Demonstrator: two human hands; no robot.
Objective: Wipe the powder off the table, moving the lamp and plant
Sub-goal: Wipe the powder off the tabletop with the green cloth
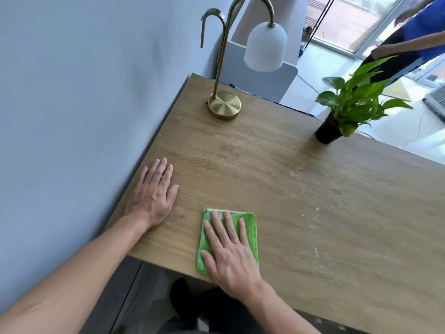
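Observation:
A wooden table [252,153] runs along the wall. My right hand [228,247] lies flat, fingers spread, on a folded green cloth [251,227] near the table's front edge. My left hand [154,191] rests flat and open on the bare wood by the wall, holding nothing. A brass lamp [224,105] with a white shade [266,45] stands at the far left corner. A green plant in a black pot [328,131] sits at the far edge on the right. Pale powder [299,169] is scattered over the right half of the table.
A grey wall [72,116] borders the table on the left. Beyond the far edge a person in a blue top [423,37] stands by a glass door. A laptop corner [437,100] shows at the right.

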